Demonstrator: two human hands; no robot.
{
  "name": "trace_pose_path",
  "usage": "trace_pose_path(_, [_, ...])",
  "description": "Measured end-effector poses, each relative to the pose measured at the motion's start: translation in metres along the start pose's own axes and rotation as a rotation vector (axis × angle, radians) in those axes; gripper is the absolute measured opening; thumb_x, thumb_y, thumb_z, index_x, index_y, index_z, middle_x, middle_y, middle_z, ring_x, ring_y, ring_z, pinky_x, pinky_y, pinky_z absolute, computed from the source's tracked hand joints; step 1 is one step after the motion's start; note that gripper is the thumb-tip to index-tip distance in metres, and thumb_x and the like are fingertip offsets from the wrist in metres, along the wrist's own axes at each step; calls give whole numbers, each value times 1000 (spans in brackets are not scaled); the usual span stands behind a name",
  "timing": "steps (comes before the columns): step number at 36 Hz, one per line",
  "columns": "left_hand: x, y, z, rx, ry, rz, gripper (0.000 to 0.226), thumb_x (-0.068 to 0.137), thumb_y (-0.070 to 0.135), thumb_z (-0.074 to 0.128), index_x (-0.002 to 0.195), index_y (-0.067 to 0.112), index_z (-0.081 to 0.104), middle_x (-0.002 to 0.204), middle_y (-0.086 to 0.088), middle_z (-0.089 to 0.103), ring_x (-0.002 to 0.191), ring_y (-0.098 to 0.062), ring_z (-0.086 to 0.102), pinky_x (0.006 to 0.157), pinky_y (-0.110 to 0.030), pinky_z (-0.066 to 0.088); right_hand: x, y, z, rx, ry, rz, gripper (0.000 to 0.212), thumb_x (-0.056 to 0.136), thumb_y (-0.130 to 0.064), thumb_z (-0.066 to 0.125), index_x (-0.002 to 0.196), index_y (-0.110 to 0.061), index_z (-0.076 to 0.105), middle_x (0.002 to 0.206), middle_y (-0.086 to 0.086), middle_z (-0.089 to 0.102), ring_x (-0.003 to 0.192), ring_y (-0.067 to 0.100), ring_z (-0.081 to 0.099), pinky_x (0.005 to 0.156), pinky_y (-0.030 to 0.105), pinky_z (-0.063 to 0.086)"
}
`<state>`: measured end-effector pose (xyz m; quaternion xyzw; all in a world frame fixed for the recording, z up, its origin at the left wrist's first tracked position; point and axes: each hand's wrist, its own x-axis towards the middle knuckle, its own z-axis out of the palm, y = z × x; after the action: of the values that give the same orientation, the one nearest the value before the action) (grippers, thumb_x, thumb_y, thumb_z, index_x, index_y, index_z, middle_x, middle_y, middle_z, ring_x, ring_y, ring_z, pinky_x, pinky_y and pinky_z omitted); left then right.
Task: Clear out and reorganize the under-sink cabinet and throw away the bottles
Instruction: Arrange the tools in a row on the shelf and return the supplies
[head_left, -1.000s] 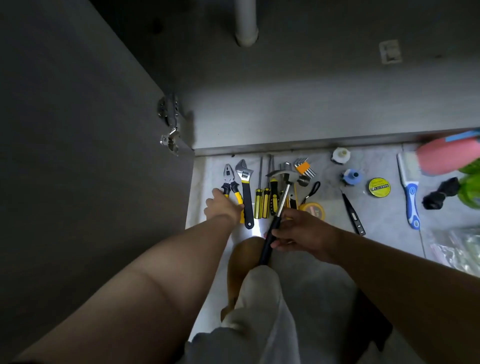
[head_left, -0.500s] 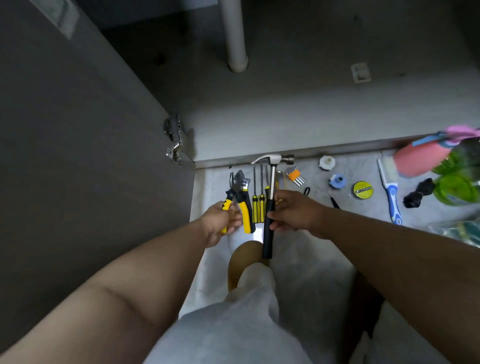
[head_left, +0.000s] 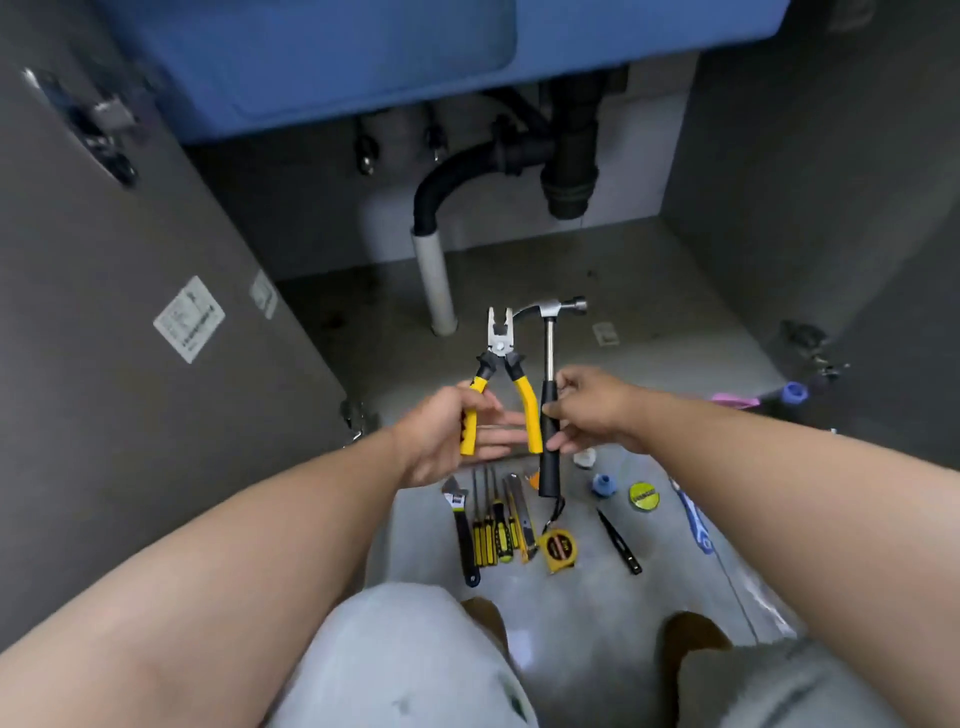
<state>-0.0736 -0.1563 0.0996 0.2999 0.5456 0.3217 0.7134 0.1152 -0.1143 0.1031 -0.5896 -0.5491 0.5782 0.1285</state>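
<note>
My left hand (head_left: 447, 431) holds yellow-handled pliers (head_left: 500, 382) by the left handle, jaws pointing up toward the cabinet, handles spread apart. My right hand (head_left: 589, 410) grips a claw hammer (head_left: 548, 364) around its black handle, steel head up. Both tools are raised in front of the open under-sink cabinet floor (head_left: 519, 280). On the floor below lie an adjustable wrench (head_left: 460, 525), yellow screwdrivers (head_left: 491, 530), a utility knife (head_left: 521, 514) and a yellow tape measure (head_left: 558, 548). No bottles show clearly.
A white drain pipe (head_left: 435, 280) and black trap (head_left: 569, 156) hang under the blue sink (head_left: 363, 57). The cabinet door (head_left: 130, 312) stands open at left. Black tweezers (head_left: 618, 540), a yellow tape roll (head_left: 644, 496), a blue fitting (head_left: 602, 484) and a blue brush (head_left: 693, 519) lie at right.
Both hands lifted the pliers and hammer off the floor row and raised them toward the cabinet. The view tilted up, showing the sink and pipes.
</note>
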Motion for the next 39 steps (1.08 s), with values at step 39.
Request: trace_pose_path(39, [24, 13, 14, 236, 472, 160, 27, 84, 33, 60, 103, 29, 40, 90, -7, 53, 71, -20, 50, 59, -28, 39, 24, -28, 33, 285, 210, 96, 7, 93, -4, 50, 88, -7, 55, 59, 10, 41, 46, 17, 35, 45, 23, 25])
